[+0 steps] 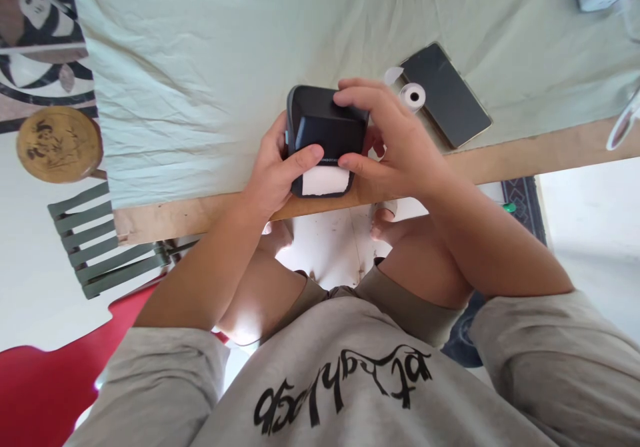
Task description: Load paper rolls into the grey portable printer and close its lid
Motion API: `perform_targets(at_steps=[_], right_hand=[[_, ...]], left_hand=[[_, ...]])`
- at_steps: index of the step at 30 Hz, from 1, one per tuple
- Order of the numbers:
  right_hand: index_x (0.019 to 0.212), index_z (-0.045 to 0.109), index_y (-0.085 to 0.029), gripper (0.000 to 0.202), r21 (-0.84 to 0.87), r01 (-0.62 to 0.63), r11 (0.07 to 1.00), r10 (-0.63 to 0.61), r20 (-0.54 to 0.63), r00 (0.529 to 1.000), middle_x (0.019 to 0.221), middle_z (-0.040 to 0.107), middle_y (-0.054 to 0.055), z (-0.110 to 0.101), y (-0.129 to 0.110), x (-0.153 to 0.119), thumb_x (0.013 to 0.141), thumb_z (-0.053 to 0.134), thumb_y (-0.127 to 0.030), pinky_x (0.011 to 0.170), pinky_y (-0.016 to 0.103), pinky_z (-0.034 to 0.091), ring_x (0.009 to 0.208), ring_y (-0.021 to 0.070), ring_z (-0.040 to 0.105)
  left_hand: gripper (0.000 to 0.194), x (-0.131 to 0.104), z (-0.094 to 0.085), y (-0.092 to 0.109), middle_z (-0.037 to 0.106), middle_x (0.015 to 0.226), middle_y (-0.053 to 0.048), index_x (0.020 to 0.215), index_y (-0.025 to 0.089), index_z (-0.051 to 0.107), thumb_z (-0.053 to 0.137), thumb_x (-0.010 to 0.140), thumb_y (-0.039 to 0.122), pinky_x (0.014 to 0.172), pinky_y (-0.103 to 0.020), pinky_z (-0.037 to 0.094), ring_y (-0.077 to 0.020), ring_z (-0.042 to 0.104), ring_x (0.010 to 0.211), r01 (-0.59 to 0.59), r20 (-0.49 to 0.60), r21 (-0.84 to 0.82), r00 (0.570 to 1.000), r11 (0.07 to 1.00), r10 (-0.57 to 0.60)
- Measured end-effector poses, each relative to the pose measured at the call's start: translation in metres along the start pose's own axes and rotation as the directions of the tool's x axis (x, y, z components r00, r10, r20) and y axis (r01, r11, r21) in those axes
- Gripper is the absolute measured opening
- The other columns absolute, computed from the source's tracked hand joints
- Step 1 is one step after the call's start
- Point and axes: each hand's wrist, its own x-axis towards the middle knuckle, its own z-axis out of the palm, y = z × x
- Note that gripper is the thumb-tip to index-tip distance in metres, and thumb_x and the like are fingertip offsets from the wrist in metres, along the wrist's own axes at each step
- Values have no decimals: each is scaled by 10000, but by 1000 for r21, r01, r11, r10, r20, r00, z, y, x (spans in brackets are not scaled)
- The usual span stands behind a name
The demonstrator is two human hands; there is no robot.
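A lived-in room, apparently in a home, was pictured with a wood-edged table [530, 150] draped in creased pale green cloth [200, 47]. Panda artwork [37, 10], a round decorated disc [57, 144] and green slatted furniture [125, 277] were seen at one side, while a dark patterned mat [527, 214] was spread on the light floor [325, 250].
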Motion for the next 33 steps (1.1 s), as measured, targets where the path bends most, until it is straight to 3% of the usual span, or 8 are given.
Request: perform_targets(at_steps=[6,9,15,21,26,33], right_hand=[[1340,378,-313,535,-74,-18,997,18,7,1000,1447,410,72,-1,-3,-1,867,561,-484,799,372,559,1058,237,589],[1340,377,-283,530,-55,9,998,-10,-31,999,1450,402,91,1,-2,-4,874,557,-462,767,344,560,1099,233,569],[1337,389,-269,523,-55,-46,997,42,-67,997,1473,376,110,5,1,-6,880,542,-470,670,285,544,1051,210,583],[1305,433,-241,405,-26,46,999,-49,-144,988,1401,437,94,7,4,-4,911,485,-319,652,263,537,892,139,601],[1316,410,-247,444,-3,49,999,-49,-130,990,1411,417,97,10,7,-4,889,511,-316,681,282,552,959,167,598],[1301,398,-234,540,47,79,996,-74,-99,992,1411,387,131,10,5,-2,824,609,-374,638,278,558,1052,203,563]], left_hand=[[401,-1,1,1,649,954,-19,1072,222,615,769,719,336,681,-251,530,-156,636,866,-12,24,10,1000,1000,12],[420,-2,4,5,650,1008,-26,1108,238,600,742,737,375,769,-293,540,-204,639,1004,-12,35,10,999,1000,12],[388,0,11,11,654,1018,-44,1057,242,611,497,874,565,965,-423,495,-278,529,1239,84,-28,-20,996,996,-85],[381,3,8,4,668,976,-30,1000,242,611,437,904,568,1005,-444,457,-279,490,1274,140,-128,-13,982,990,-140],[340,4,2,0,678,882,-28,928,234,617,466,903,538,1033,-400,434,-251,441,1309,123,-143,-63,981,990,-131],[311,4,-3,-3,673,885,-21,902,240,599,465,909,520,1025,-436,431,-267,510,1234,108,-164,-66,979,992,-117]])
